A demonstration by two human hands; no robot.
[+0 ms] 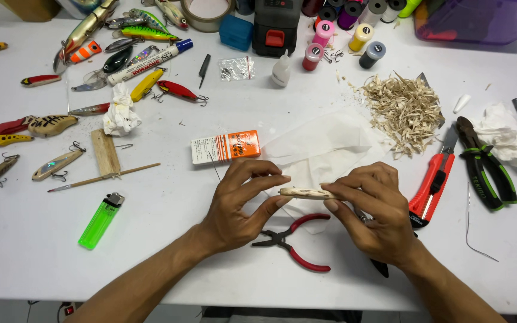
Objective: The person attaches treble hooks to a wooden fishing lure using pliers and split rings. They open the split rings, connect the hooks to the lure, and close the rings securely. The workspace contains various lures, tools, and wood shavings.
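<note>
Both my hands hold a small carved wooden lure body [304, 192], pale and slim, level above the white table [169, 251]. My left hand [240, 203] pinches its left end between thumb and fingers. My right hand [372, 212] grips its right end. Under the hands lie red-handled pliers [297, 239] and a sheet of white tissue [321, 146]. A dark tool tip [380, 268] shows below my right wrist.
A red utility knife [431, 185] and green-handled cutters [486, 167] lie to the right, by a pile of wood shavings [402, 107]. A green lighter [100, 221], an orange-and-white box [225, 147], several fishing lures [55, 164] and small paint jars [342, 36] fill the left and back.
</note>
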